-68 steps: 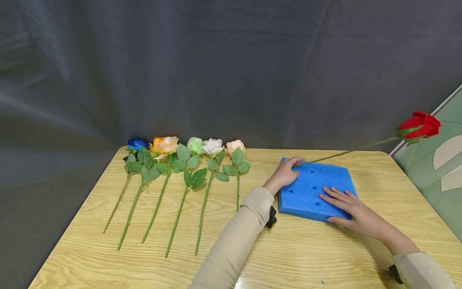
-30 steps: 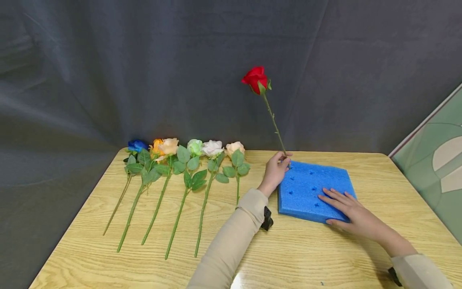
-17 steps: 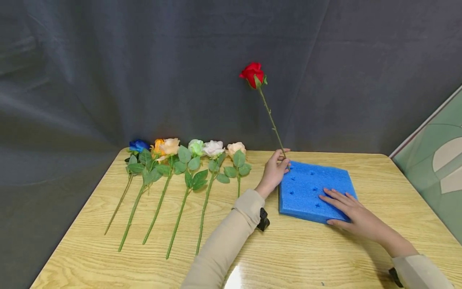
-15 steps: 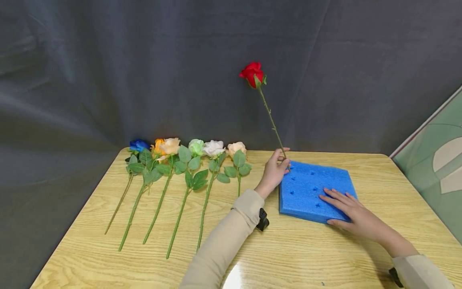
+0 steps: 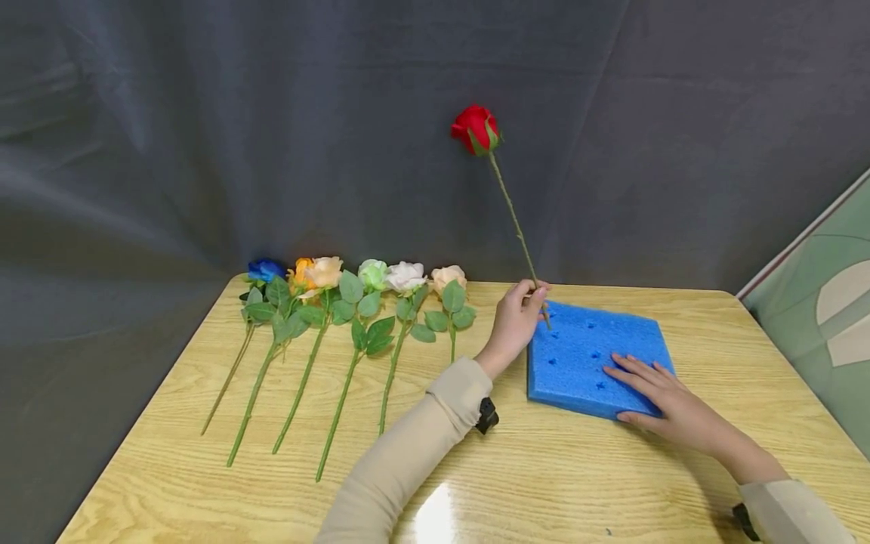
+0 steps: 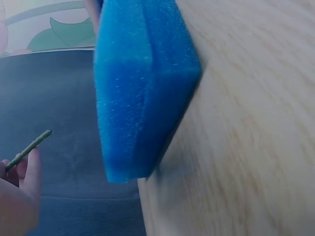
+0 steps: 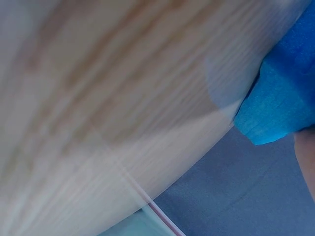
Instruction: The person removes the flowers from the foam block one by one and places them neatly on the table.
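Observation:
My left hand (image 5: 511, 323) pinches a red rose (image 5: 475, 130) low on its thin stem, at the back left corner of a blue foam block (image 5: 628, 332). The bloom points up and leans left. In the left wrist view the cut end of the stem (image 6: 43, 136) juts past the fingers, apart from the foam. Small star-shaped holes dot the block's top. My right hand (image 5: 669, 404) lies flat over the block's front right part, its fingers spread. Only a sliver of that hand enters the right wrist view, beside the foam (image 7: 275, 105).
Left of the block, several artificial roses lie in a row on the wooden table (image 5: 571, 483): a blue rose (image 5: 265, 270), an orange one, a green one (image 5: 373, 273), a white one (image 5: 405, 277) and peach ones (image 5: 448, 278). A dark curtain (image 5: 340, 136) hangs behind.
The rose has swung from pointing right to nearly upright, leaning left. My left hand shifted left off the foam's top, then rose and stem end moved slightly. The right hand stays put.

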`<state>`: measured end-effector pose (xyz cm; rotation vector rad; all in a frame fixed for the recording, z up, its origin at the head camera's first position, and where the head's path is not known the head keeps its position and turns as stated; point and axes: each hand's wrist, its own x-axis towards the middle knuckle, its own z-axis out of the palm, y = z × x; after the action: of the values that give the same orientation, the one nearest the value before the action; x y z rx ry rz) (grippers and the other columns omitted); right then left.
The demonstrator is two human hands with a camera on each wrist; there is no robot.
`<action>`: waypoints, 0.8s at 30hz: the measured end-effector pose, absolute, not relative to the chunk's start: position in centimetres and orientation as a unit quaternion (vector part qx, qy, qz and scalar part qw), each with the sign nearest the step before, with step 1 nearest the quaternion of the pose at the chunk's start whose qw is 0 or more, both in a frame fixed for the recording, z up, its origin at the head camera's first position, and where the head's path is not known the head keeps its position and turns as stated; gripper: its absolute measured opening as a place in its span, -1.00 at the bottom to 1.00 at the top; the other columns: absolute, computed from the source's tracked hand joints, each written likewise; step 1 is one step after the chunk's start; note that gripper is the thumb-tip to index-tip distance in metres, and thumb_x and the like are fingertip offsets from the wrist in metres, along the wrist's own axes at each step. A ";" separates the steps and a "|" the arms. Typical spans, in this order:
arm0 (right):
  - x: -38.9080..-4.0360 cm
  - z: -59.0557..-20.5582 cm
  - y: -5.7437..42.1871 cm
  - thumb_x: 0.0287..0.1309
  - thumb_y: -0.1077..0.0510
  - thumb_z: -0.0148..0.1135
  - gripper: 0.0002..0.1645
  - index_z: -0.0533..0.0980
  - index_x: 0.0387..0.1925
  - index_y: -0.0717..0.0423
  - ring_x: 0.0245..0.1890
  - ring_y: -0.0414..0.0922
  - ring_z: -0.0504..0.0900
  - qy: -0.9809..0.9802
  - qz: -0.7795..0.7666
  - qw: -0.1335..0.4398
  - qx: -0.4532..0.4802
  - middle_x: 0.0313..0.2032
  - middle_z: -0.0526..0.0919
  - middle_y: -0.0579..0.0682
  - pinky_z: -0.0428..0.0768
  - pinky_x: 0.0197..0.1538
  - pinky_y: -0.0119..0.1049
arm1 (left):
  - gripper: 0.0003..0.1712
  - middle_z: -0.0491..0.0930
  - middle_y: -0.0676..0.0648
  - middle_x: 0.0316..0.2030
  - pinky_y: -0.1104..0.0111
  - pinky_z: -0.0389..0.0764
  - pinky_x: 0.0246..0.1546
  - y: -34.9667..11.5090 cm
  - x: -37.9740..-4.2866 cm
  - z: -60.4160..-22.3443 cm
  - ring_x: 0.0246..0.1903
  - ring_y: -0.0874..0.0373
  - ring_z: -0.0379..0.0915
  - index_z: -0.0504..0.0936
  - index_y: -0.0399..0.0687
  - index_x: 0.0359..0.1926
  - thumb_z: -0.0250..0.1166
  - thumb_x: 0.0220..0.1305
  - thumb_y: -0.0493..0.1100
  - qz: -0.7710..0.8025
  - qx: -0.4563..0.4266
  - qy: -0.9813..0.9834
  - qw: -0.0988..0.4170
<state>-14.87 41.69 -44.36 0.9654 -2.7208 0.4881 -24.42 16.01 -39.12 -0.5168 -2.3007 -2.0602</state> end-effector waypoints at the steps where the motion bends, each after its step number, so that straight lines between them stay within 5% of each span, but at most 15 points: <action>1: -14.9 -44.4 41.7 -0.04 0.07 0.44 -0.09 0.27 0.37 -0.12 0.43 -0.59 -0.29 -0.924 0.166 0.106 0.327 0.47 0.09 -0.20 -0.43 0.41 -0.69 | -0.68 0.53 -0.25 -0.08 0.45 0.68 -0.18 15.9 -24.3 -39.0 -0.13 -0.10 0.58 0.49 -0.14 0.11 -0.03 0.48 -0.13 -0.661 -0.166 -0.732 0.004; 8: -14.9 -44.5 41.8 -0.06 0.07 0.45 -0.07 0.27 0.37 -0.11 0.43 -0.58 -0.29 -0.921 0.164 0.114 0.333 0.47 0.07 -0.23 -0.42 0.42 -0.68 | -0.51 0.50 -0.35 -0.09 0.07 0.68 -0.11 14.7 -23.6 -38.6 -0.11 -0.26 0.55 0.21 0.13 0.37 -0.02 0.48 -0.18 -0.678 -0.178 -0.713 -0.013; 18: -14.8 -44.3 41.5 -0.06 0.07 0.45 -0.08 0.28 0.37 -0.09 0.43 -0.60 -0.30 -0.921 0.163 0.116 0.334 0.47 0.09 -0.21 -0.43 0.41 -0.69 | -0.67 0.50 -0.28 -0.16 0.17 0.70 -0.19 12.7 -21.7 -38.4 -0.16 -0.21 0.54 0.33 -0.03 0.21 -0.09 0.51 -0.10 -0.682 -0.177 -0.708 -0.047; 24: -14.7 -44.3 41.6 -0.05 0.06 0.44 -0.09 0.28 0.37 -0.09 0.43 -0.60 -0.30 -0.922 0.163 0.114 0.332 0.47 0.09 -0.19 -0.43 0.41 -0.69 | -0.68 0.45 -0.35 -0.05 0.05 0.68 -0.14 11.2 -20.8 -38.8 -0.13 -0.27 0.50 0.37 -0.14 0.17 -0.05 0.50 -0.15 -0.688 -0.163 -0.703 -0.074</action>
<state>-14.75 41.55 -44.29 0.9730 -2.7041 0.4778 -20.81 11.21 -38.80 -0.5376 -2.3190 -2.2715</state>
